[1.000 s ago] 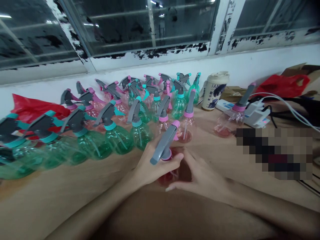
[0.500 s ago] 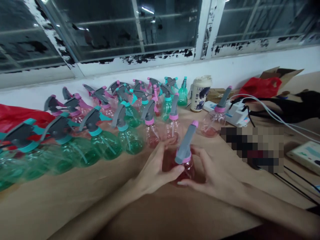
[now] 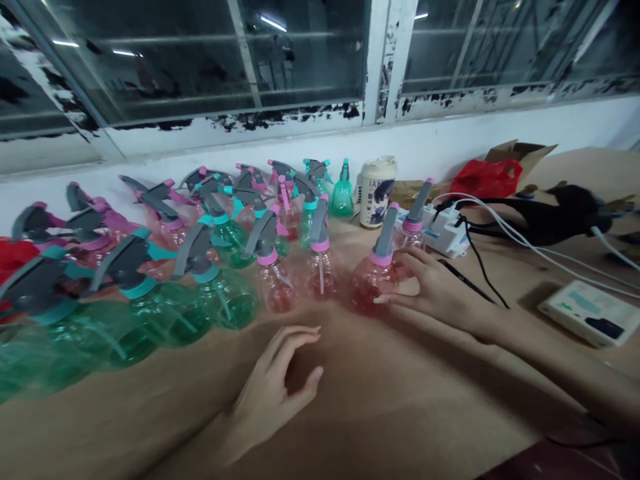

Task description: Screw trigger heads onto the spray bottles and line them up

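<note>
One pink bottle (image 3: 367, 288): right hand (image 3: 431, 288) clasping, left hand (image 3: 280, 380) hanging spread.
Any backward slip could be knocking over the rear bottle (image 3: 413, 227).

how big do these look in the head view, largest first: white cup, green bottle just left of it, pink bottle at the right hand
1. pink bottle
2. white cup
3. green bottle
Nearness enlarges the pink bottle; real sizes are unsure.

4 pink-collared spray bottles (image 3: 321, 273) in front; 2 hands (image 3: 270, 383); 1 cup (image 3: 375, 200); rear bottles (image 3: 343, 195) too crowded to count.
</note>
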### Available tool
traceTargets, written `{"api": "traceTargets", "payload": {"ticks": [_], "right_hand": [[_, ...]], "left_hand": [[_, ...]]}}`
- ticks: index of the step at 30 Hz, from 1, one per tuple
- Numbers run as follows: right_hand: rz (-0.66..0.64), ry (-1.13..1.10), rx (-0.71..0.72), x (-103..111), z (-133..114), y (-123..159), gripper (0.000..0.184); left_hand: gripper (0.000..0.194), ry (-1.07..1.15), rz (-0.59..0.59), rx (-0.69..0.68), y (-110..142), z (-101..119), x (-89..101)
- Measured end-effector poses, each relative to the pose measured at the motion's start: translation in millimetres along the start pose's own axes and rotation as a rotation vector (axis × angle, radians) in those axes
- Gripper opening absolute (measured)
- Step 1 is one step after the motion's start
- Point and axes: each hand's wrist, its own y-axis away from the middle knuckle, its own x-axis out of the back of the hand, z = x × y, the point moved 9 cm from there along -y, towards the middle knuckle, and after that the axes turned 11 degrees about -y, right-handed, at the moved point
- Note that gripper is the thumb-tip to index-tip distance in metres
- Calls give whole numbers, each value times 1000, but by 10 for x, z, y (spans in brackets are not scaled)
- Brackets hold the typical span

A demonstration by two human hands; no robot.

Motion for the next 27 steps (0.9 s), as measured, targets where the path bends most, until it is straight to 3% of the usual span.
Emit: {"api": "traceTargets", "payload": {"ticks": [12, 22, 27], "right_hand": [[-72, 181, -200, 12, 96, -258, 49], [-25, 226, -218, -47, 155, -334, 57], [27, 75, -166, -15, 101, -301, 63]], "left_hand": [[34, -52, -21, -50, 19, -1, -54], [33, -81, -36, -50, 14, -11, -78], [32, -98, -50, -50, 14, -29, -83]]}}
